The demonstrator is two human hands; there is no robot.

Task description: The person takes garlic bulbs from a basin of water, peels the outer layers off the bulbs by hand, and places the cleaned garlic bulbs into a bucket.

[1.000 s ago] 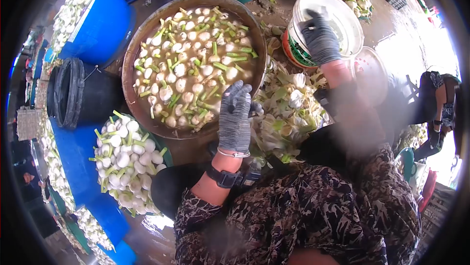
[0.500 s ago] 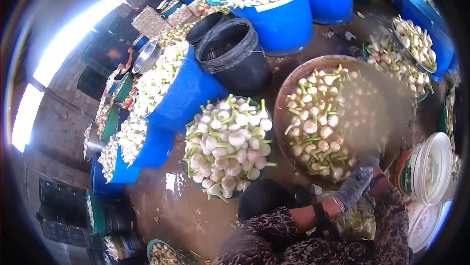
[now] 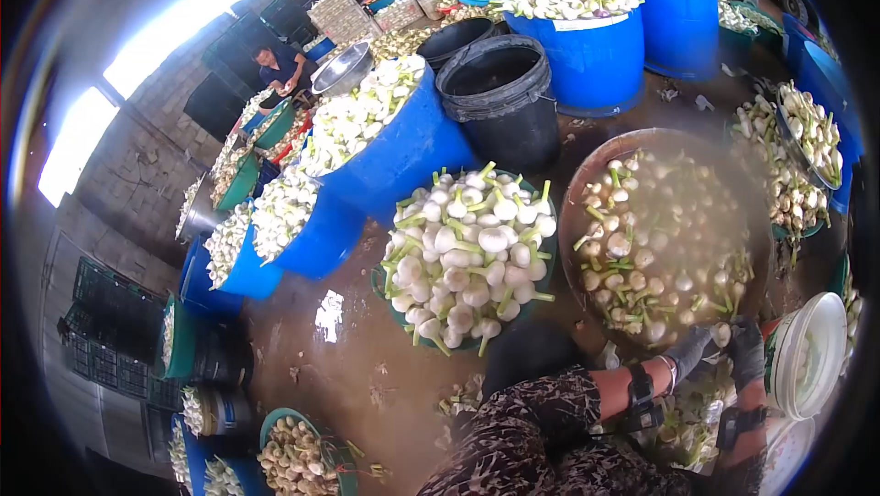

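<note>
A round brown-rimmed tub (image 3: 570, 221) of murky water holds floating garlic bulbs with short green stems. At its near edge, my left hand (image 3: 689, 350), in a grey glove, closes on a whitish garlic bulb (image 3: 721, 335). My right hand (image 3: 748, 349), also gloved, meets the same bulb from the other side; its fingertips are partly hidden. Left of the tub stands a green basket (image 3: 385, 287) heaped with clean white garlic (image 3: 469, 253). Leafy scraps (image 3: 687, 427) lie below my hands.
Blue barrels (image 3: 587, 60) piled with garlic and black buckets (image 3: 502, 102) stand beyond. White pails (image 3: 811, 354) are close on my right. A bowl of garlic (image 3: 811, 134) rests at the far right. A person (image 3: 286, 74) sits at the left among tubs. The floor (image 3: 367, 377) is wet.
The view has swung left, shifting everything rightward. Water that was splashing or blurred over the tub has calmed. My hands have come slightly apart, and a garlic bulb now shows between them.
</note>
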